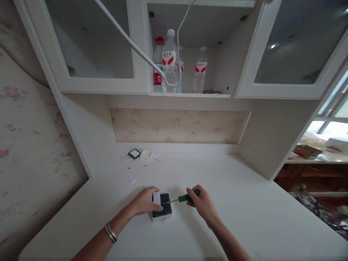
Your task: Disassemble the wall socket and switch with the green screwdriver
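Observation:
A small white box with a dark inside (163, 207), like a wall switch module, lies on the white desk (239, 203). My left hand (145, 200) is closed over its left edge and holds it down. My right hand (202, 203) is wrapped round the green handle of a screwdriver (185, 198). The screwdriver's metal tip points left and reaches into the dark part of the box.
A small dark square part (134, 153) and several pale scraps (145, 154) lie near the back wall. Above, an open cupboard shelf holds water bottles (170, 59), and a white cable (122, 32) hangs across it. Cluttered shelves (312, 152) stand at the right.

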Motion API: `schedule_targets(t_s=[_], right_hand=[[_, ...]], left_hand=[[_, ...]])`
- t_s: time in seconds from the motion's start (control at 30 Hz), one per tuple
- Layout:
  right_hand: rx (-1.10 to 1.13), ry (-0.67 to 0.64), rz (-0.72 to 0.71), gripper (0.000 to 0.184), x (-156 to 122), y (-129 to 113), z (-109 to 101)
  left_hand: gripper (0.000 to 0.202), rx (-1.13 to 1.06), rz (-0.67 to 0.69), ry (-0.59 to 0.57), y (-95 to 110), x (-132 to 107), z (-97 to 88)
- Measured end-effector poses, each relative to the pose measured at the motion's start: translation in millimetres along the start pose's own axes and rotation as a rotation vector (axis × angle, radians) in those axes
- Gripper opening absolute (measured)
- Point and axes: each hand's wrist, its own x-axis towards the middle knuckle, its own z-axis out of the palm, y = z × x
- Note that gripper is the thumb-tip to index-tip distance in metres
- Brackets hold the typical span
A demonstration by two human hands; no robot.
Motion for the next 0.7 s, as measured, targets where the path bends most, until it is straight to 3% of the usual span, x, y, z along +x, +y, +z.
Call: schedule_targets(t_s=[0.1,0.23,0.37,0.5,0.7], right_hand=[[0.023,0.007,-0.093,0.037,-8,-3,-9],[0.248,0.059,-0.031,0.04,-12,7,-19],[0.379,0.101,0.101,0.042,-10,36,-24],[0.437,0.136,0.19,0.043,-7,65,-26],[0.516,0.2,0.23,0.044,-5,78,-27]], left_hand=[[0.068,-0.12,-0.052,0.108,-27,5,-2.1],[0.071,0.034,-0.183,0.255,-71,14,-12.0],[0.07,0.188,-0.236,0.263,-106,26,-19.3],[0.065,0.259,-0.249,0.249,-126,43,-23.3],[0.071,0.339,-0.357,0.258,-166,57,-45.9]])
